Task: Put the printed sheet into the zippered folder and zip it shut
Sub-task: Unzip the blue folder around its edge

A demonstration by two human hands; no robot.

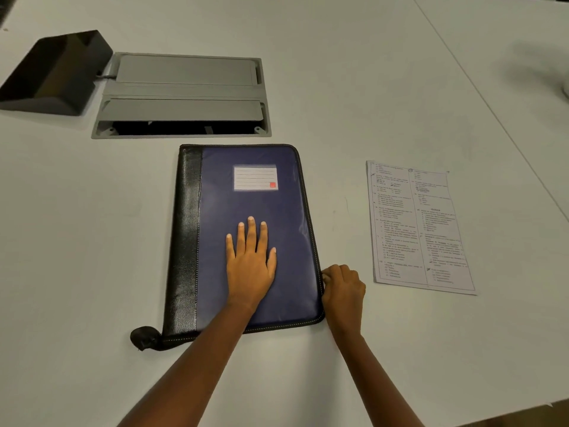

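A blue zippered folder (pixel 277 211) with a black spine and a white label lies flat and closed on the white table. My left hand (pixel 251 260) presses flat on its cover with straight fingers. My right hand (pixel 343 291) has its fingers curled at the folder's right edge, pinching the zipper there; the zipper pull itself is hidden by the fingers. The printed sheet (pixel 418 226) lies flat on the table to the right of the folder, apart from both hands.
A grey cable hatch (pixel 184 94) is set into the table behind the folder, its near flap ajar. A black wedge-shaped box (pixel 55 72) sits at the far left. The table's edge (pixel 523 409) runs along the lower right.
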